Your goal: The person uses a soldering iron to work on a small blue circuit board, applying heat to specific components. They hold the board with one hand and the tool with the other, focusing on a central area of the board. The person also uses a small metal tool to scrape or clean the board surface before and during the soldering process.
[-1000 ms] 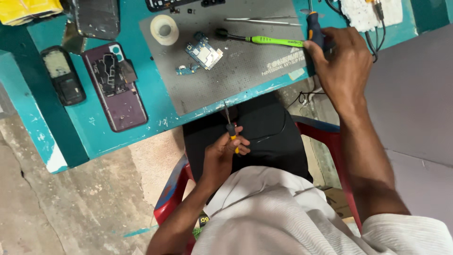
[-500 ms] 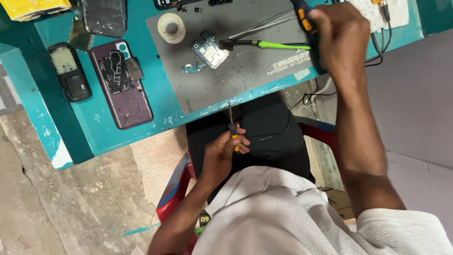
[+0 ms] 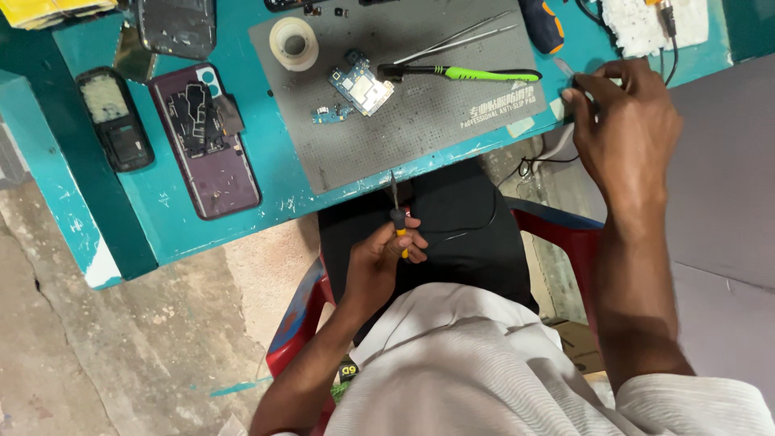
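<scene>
We look down on a teal table [image 3: 266, 173] from the head view. Our left hand [image 3: 379, 258] sits low over the lap, well below the table edge, its grip closed around a small screwdriver [image 3: 396, 216] with a yellow-and-black handle, the thin shaft pointing up toward the grey work mat [image 3: 420, 121]. Our right hand [image 3: 626, 129] reaches to the table's right edge, fingers pinched together on something small and pale; we cannot tell what it is. Just beside that hand runs a black cable [image 3: 674, 56] leading past a white sponge-like pad [image 3: 654, 24]. On the mat lie a small blue circuit board [image 3: 361, 83], a roll of clear tape [image 3: 292, 42], a pair of tweezers [image 3: 456, 36] and a green-handled brush tool [image 3: 468, 73], all well apart from both hands. Left of the mat rests an opened purple phone [image 3: 210, 141], innards showing, and beside it a dark phone [image 3: 113, 117] lying flat. A red chair [image 3: 299, 311] shows under the lap.
</scene>
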